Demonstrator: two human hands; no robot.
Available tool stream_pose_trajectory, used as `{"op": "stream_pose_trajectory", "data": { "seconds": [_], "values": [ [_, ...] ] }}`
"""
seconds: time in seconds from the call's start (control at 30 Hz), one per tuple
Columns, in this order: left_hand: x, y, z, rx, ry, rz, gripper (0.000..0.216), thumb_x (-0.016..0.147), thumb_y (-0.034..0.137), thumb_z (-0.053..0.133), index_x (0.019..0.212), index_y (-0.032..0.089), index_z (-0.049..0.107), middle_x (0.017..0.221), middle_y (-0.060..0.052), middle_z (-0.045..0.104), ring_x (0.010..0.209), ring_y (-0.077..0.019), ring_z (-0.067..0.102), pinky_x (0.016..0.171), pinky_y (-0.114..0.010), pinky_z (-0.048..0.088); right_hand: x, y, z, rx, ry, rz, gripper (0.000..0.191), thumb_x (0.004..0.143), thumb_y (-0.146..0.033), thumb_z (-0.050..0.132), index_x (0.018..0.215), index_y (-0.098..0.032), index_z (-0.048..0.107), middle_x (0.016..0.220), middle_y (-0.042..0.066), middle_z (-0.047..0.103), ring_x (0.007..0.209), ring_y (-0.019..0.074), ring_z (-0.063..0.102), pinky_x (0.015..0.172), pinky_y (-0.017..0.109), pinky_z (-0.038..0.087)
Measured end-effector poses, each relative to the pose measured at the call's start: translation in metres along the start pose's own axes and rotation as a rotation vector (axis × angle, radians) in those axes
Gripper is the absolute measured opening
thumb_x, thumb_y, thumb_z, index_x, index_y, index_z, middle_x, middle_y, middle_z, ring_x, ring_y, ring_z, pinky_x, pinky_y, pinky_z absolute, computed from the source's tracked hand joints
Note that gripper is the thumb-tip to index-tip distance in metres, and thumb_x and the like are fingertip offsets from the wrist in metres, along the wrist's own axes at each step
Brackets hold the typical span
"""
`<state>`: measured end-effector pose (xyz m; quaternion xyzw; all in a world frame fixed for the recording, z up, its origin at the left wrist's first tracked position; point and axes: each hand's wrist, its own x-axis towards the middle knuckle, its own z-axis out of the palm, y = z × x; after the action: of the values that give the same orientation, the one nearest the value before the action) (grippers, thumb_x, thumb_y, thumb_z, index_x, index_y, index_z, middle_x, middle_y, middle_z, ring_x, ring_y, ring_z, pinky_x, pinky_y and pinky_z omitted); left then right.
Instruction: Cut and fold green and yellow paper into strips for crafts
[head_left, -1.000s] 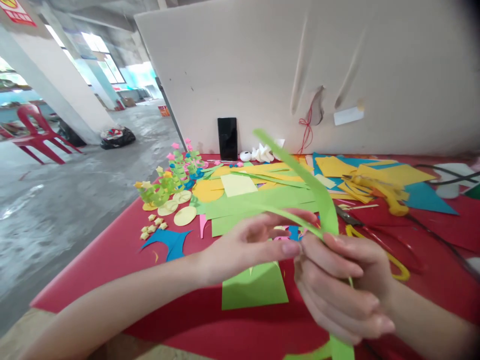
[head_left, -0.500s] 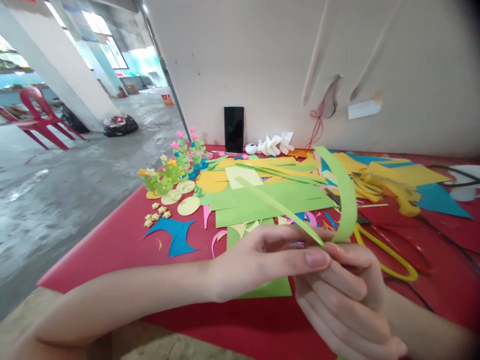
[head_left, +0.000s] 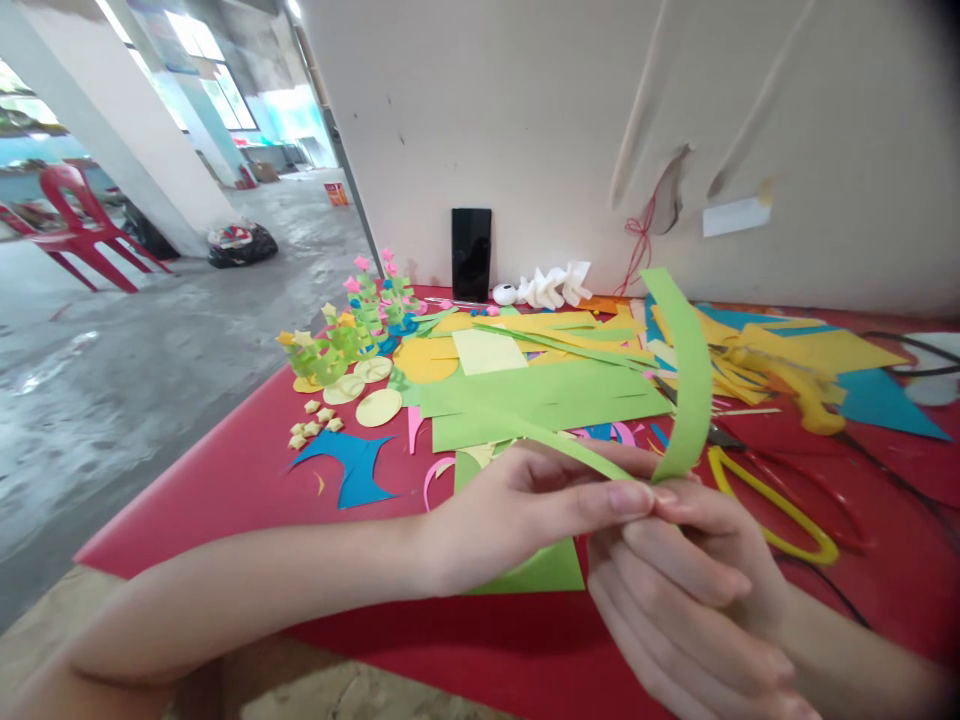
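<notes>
Between the fingertips of both hands I hold light green paper strips. One wide end curls upward above my right hand, and a narrower length runs out to the left over the table. My left hand pinches the strips with thumb on top, its fingers partly hidden behind them. My right hand is closed at the same spot, its thumb and forefinger meeting the left thumb. Beneath and beyond the hands lie green paper sheets. Where the strips cross is covered by my fingers.
Paper flowers, cream discs and small folded stars sit at the left. Scissors with yellow and red handles and a yellow glue gun lie at the right. A black phone leans against the back panel.
The narrow strip length has swung lower and flattened toward the table. My thumbs have drawn closer together at the pinch, and the upright curl leans slightly differently.
</notes>
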<state>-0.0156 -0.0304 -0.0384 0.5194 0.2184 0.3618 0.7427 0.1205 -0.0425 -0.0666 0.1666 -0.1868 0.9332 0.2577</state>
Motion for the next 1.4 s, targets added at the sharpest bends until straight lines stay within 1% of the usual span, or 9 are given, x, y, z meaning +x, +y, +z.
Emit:
{"op": "stream_pose_trajectory", "data": {
  "seconds": [0.2, 0.4, 0.5, 0.63, 0.77, 0.87, 0.93, 1.13, 1.4],
  "values": [
    [-0.001, 0.0, -0.003, 0.052, -0.018, -0.047, 0.027, 0.079, 0.037, 0.058, 0.098, 0.02, 0.065, 0.105, -0.004, 0.067, 0.105, -0.021, 0.058, 0.09, -0.029, 0.043, 0.004, -0.028, 0.021, -0.348, 0.432, 0.449, 0.044, 0.089, -0.045, 0.027, 0.056, -0.017, 0.037, 0.039, -0.002, 0.047, 0.028, 0.0078, 0.039, 0.038, 0.021, 0.037],
    [-0.002, 0.0, -0.002, 0.012, 0.012, -0.068, 0.023, 0.078, 0.036, 0.059, 0.094, 0.021, 0.067, 0.097, -0.001, 0.068, 0.1, -0.0201, 0.058, 0.086, -0.027, 0.043, 0.01, -0.032, 0.03, -0.423, 0.496, 0.435, 0.042, 0.089, -0.046, 0.026, 0.064, -0.016, 0.041, 0.043, -0.003, 0.047, 0.03, 0.0078, 0.039, 0.038, 0.021, 0.033],
    [-0.002, -0.001, -0.002, -0.032, 0.031, -0.055, 0.017, 0.079, 0.034, 0.059, 0.077, 0.021, 0.069, 0.08, 0.001, 0.07, 0.101, -0.0188, 0.058, 0.092, -0.028, 0.039, 0.012, -0.027, 0.03, -0.425, 0.514, 0.423, 0.042, 0.089, -0.046, 0.027, 0.065, -0.016, 0.043, 0.042, -0.004, 0.045, 0.029, 0.0078, 0.038, 0.037, 0.02, 0.032],
    [0.001, 0.0, -0.002, -0.036, 0.061, -0.082, 0.038, 0.083, 0.038, 0.051, 0.054, 0.018, 0.067, 0.061, -0.003, 0.067, 0.112, -0.0204, 0.05, 0.104, -0.028, 0.026, 0.011, -0.018, 0.026, -0.39, 0.533, 0.356, 0.043, 0.088, -0.049, 0.026, 0.065, -0.017, 0.044, 0.038, -0.005, 0.042, 0.028, 0.0077, 0.037, 0.035, 0.019, 0.03],
    [0.005, 0.005, -0.002, -0.07, 0.089, -0.157, 0.039, 0.083, 0.042, 0.045, 0.072, 0.014, 0.069, 0.072, -0.007, 0.069, 0.104, -0.0239, 0.056, 0.095, -0.035, 0.037, 0.012, -0.011, 0.021, -0.398, 0.608, 0.284, 0.037, 0.086, -0.042, 0.031, 0.063, -0.017, 0.045, 0.035, -0.006, 0.039, 0.026, 0.0062, 0.037, 0.033, 0.016, 0.028],
    [0.006, 0.009, -0.004, -0.041, 0.048, -0.181, 0.027, 0.084, 0.035, 0.048, 0.093, 0.017, 0.067, 0.093, -0.006, 0.068, 0.094, -0.0204, 0.06, 0.085, -0.031, 0.043, 0.012, -0.008, 0.018, -0.518, 0.736, 0.337, 0.03, 0.084, -0.032, 0.037, 0.06, -0.017, 0.044, 0.035, -0.006, 0.04, 0.027, 0.0056, 0.039, 0.031, 0.014, 0.028],
    [0.007, 0.009, -0.006, 0.015, 0.058, -0.173, 0.023, 0.085, 0.033, 0.049, 0.09, 0.018, 0.067, 0.1, -0.004, 0.066, 0.09, -0.0175, 0.061, 0.085, -0.028, 0.043, 0.012, -0.008, 0.016, -0.583, 0.775, 0.355, 0.028, 0.085, -0.03, 0.038, 0.06, -0.016, 0.044, 0.036, -0.006, 0.041, 0.028, 0.0055, 0.041, 0.032, 0.014, 0.03],
    [0.017, 0.012, -0.024, -0.072, 0.246, 0.09, 0.028, 0.09, 0.03, 0.039, 0.073, 0.016, 0.058, 0.082, -0.001, 0.066, 0.086, -0.0137, 0.061, 0.081, -0.026, 0.044, 0.012, -0.011, 0.017, -0.865, 0.738, 0.508, 0.03, 0.086, -0.034, 0.042, 0.065, -0.014, 0.048, 0.043, -0.005, 0.048, 0.033, 0.004, 0.044, 0.04, 0.015, 0.035],
    [0.037, 0.031, -0.06, -0.216, 0.348, 0.372, 0.025, 0.087, 0.021, 0.044, 0.067, 0.014, 0.057, 0.061, 0.002, 0.059, 0.062, -0.0079, 0.059, 0.071, -0.022, 0.048, 0.0, -0.055, 0.016, -1.321, 0.838, 0.448, 0.029, 0.087, -0.042, 0.04, 0.076, -0.017, 0.046, 0.056, -0.005, 0.045, 0.043, 0.005, 0.04, 0.04, 0.017, 0.031]
  ]
}}
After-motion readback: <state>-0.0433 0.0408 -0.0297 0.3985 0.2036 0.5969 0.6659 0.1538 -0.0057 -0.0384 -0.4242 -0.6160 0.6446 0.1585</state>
